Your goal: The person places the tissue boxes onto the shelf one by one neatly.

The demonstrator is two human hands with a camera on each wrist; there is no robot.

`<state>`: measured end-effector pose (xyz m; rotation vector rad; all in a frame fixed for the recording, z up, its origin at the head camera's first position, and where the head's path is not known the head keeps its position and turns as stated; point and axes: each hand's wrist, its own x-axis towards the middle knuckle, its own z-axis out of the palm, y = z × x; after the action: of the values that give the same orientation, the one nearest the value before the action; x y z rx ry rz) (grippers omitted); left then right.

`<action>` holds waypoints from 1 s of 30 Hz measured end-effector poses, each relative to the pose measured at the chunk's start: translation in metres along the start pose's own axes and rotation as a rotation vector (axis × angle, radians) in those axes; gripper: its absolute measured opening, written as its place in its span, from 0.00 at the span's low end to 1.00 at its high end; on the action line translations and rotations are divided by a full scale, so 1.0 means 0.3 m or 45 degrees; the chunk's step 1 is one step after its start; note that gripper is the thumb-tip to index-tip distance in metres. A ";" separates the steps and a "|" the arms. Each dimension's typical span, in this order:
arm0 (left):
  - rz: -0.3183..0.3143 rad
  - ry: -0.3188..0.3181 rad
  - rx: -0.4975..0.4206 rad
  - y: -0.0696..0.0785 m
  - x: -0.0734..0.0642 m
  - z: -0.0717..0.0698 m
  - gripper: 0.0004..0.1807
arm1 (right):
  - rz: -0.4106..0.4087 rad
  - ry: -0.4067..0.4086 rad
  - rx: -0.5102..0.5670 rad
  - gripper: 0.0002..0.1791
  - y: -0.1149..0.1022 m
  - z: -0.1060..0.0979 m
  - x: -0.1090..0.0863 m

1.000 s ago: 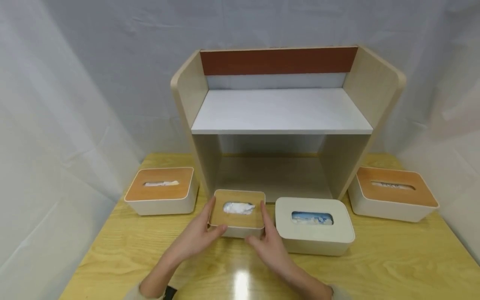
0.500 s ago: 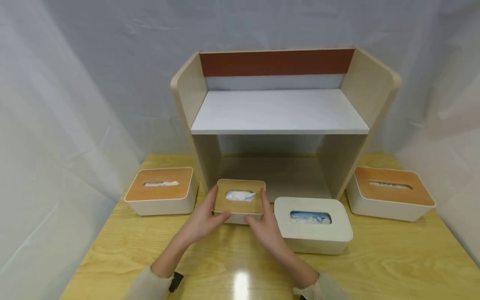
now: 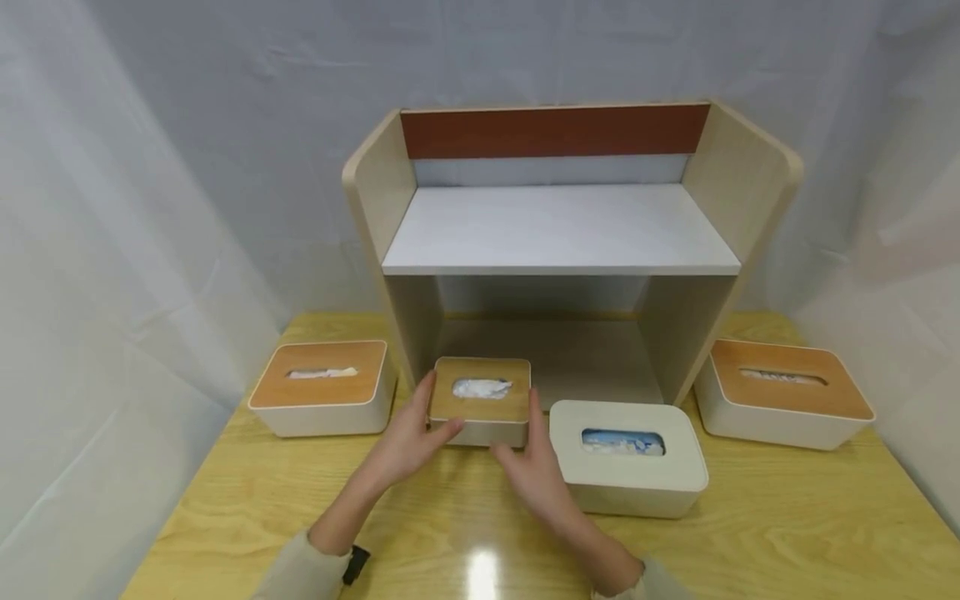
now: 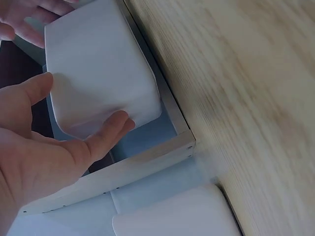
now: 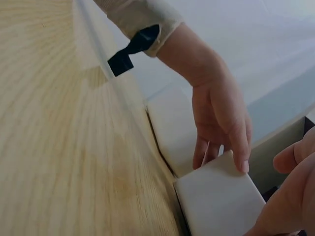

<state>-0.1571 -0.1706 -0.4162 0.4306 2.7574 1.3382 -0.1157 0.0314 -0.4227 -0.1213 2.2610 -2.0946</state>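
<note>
A small tissue box (image 3: 480, 408) with a light wood lid and white tissue in its slot is at the bottom front edge of the shelf unit (image 3: 562, 271). My left hand (image 3: 397, 446) grips its left front corner, thumb on the front and fingers along the side. At the box's right side is my right hand (image 3: 536, 475), fingers extended along it. The right thumb stands off the box in the right wrist view. Just right of that hand sits a larger cream tissue box (image 3: 630, 467). The left wrist view shows the small box's plain white underside (image 4: 101, 69).
White boxes with orange-brown wood lids flank the shelf unit: a left tissue box (image 3: 322, 387) and a right tissue box (image 3: 787, 392). A white upper board (image 3: 558, 225) spans the unit above a lower compartment (image 3: 600, 358). The wooden table (image 3: 450, 533) lies beneath.
Both hands have moved the small tissue box up and away, toward the lower compartment. Over the last half second it barely moves, and the right fingertips have slipped slightly lower and outward.
</note>
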 end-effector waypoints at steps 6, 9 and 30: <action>-0.057 0.073 0.059 0.009 -0.004 0.013 0.49 | -0.013 -0.023 -0.024 0.54 -0.001 -0.003 -0.057; -0.095 0.132 0.116 0.019 -0.007 0.029 0.47 | -0.006 -0.030 -0.023 0.54 0.001 -0.004 -0.076; -0.049 0.135 -0.050 0.014 0.014 0.045 0.43 | 0.111 -0.028 0.188 0.52 -0.031 -0.018 0.061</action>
<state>-0.1581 -0.1566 -0.4211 0.3112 2.8022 1.4438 -0.1343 0.0343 -0.4127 -0.0378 2.0513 -2.1938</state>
